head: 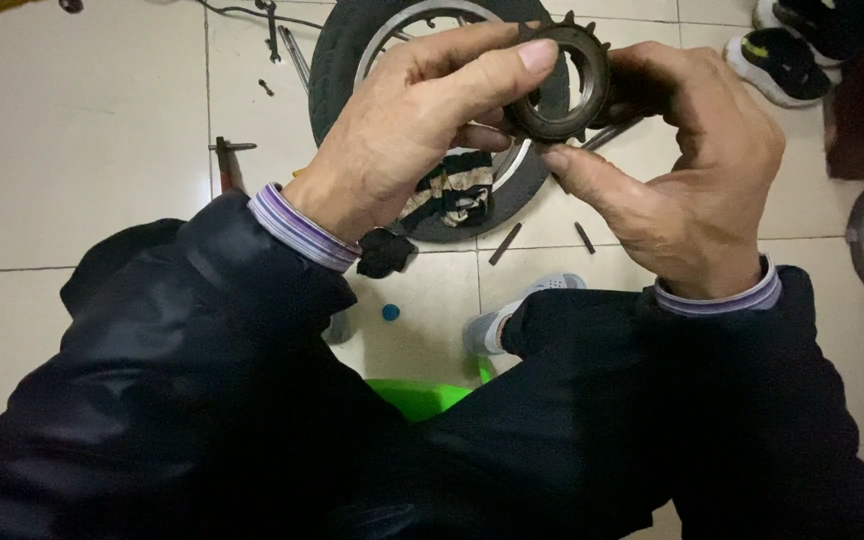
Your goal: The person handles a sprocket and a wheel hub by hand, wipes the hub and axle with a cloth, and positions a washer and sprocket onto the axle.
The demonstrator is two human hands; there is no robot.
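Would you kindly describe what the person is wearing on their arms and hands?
Both arms are in dark navy jacket sleeves of slightly shiny fabric. A striped shirt cuff, lilac and white, shows at each wrist. The left hand and right hand are bare: no gloves, rings or watch visible.

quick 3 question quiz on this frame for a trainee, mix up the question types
1. True or false: both hands grip the toothed sprocket.
2. What lies on the tiled floor right behind the sprocket? A) a wheel with a tyre B) a bucket C) a helmet
3. Fill in: the striped rag rests on the ____.

Key
1. True: the left hand and right hand both pinch it.
2. A, the wheel.
3. Wheel.
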